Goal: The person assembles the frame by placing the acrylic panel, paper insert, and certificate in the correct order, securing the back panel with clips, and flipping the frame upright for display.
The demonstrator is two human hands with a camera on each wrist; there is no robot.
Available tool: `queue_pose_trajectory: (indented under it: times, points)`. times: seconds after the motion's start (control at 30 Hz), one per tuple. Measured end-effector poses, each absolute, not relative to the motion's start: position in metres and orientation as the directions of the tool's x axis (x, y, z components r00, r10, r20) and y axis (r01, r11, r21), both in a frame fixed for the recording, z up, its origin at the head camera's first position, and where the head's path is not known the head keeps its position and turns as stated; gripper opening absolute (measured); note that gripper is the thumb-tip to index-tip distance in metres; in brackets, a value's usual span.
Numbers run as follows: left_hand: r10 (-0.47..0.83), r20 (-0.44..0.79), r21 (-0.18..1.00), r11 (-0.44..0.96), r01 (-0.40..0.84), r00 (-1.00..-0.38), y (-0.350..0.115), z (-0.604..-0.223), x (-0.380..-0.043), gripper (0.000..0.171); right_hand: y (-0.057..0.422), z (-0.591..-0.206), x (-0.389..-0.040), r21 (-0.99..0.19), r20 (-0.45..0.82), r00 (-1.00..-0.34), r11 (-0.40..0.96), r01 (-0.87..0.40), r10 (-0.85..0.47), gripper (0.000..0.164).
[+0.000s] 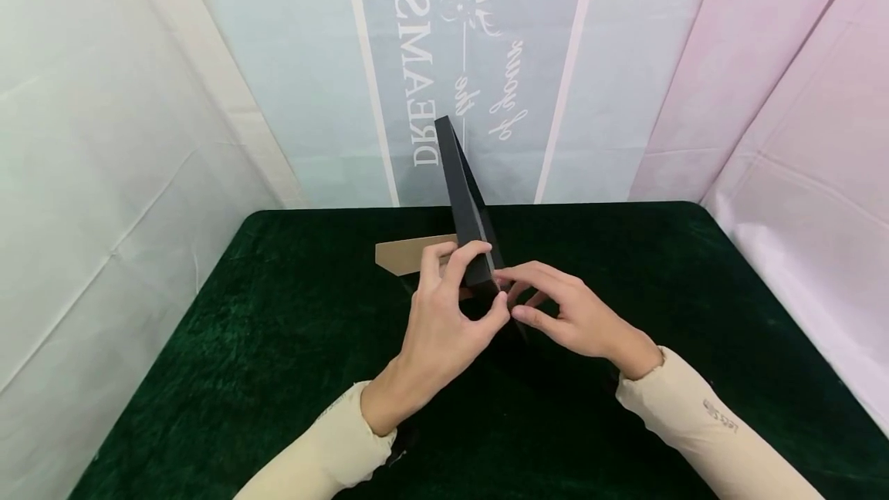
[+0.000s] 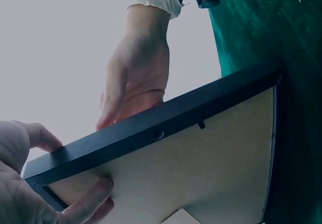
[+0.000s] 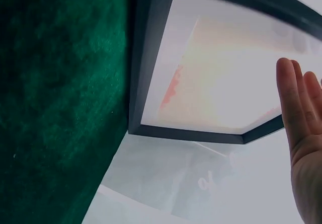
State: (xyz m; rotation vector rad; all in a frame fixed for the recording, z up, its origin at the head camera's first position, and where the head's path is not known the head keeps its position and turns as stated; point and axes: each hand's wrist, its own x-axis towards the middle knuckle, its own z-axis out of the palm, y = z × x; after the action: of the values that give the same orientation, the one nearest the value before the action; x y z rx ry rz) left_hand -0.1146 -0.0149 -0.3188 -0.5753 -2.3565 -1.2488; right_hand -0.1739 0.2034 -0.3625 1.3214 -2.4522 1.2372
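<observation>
A black picture frame (image 1: 454, 184) stands on edge on the green cloth, seen nearly edge-on in the head view. My left hand (image 1: 441, 319) grips its near corner, thumb on one side and fingers on the other. In the left wrist view, those fingers press the brown backing board (image 2: 216, 153) behind the black rim (image 2: 126, 136). My right hand (image 1: 572, 315) is at the front side, its fingers extended close to the glass (image 3: 211, 83) in the right wrist view. Behind the frame juts a brown cardboard stand (image 1: 406, 255).
Dark green velvety cloth (image 1: 278, 346) covers the table, whose far edge meets a pale printed curtain (image 1: 472, 83). White and pinkish curtains hang on the left and right sides.
</observation>
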Motion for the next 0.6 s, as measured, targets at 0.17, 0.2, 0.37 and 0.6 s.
queue_pose_trajectory:
  times: [0.17,0.2,0.37,0.6]
  points:
    - [0.137,0.536,0.688,0.501,0.525,-0.833,-0.026,-0.317,-0.115,0.056,0.203,-0.363,-0.19,-0.627,0.403,-0.686,0.363,-0.689,-0.606,0.051]
    - [0.131,0.534,0.692,0.5,0.521,-0.835,-0.029,-0.317,-0.115,0.056,0.203,-0.364,-0.194,-0.629,0.398,-0.697,0.376,-0.681,-0.596,0.051]
    - [0.112,0.517,0.723,0.474,0.503,-0.849,-0.042,-0.316,-0.115,0.056,0.206,-0.37,-0.214,-0.604,0.381,-0.734,0.45,-0.658,-0.562,0.049]
    - [0.09,0.525,0.763,0.39,0.515,-0.846,-0.062,-0.32,-0.117,0.057,0.212,-0.379,-0.234,-0.592,0.349,-0.774,0.516,-0.619,-0.528,0.049]
